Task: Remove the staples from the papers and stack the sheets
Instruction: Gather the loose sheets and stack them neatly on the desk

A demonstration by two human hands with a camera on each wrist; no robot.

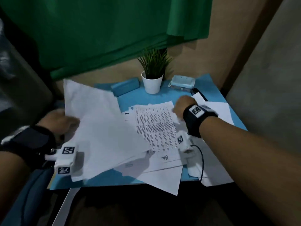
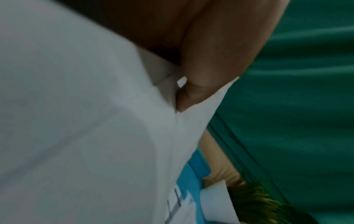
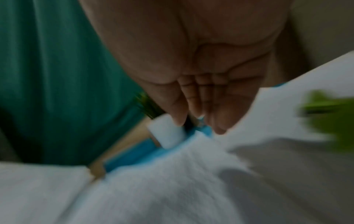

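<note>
My left hand [image 1: 60, 123] grips a lifted bundle of white sheets [image 1: 101, 124] by its left edge, tilted above the table. In the left wrist view the thumb [image 2: 206, 75] presses on the bundle's [image 2: 86, 121] corner. A printed sheet [image 1: 154, 128] lies on top of a loose spread of papers on the blue mat [image 1: 211, 84]. My right hand [image 1: 183, 106] hovers at that sheet's far right corner. In the right wrist view its fingers [image 3: 199, 112] point down, straight and close together, with nothing plainly held. A blurred green object [image 3: 325, 115] lies on paper to the hand's right.
At the back of the mat stand a potted plant in a white pot [image 1: 152, 82], a blue case [image 1: 125, 86] and a clear box with a pale blue lid [image 1: 181, 83]. A green curtain [image 1: 97, 38] hangs behind. Some papers overhang the near table edge [image 1: 162, 183].
</note>
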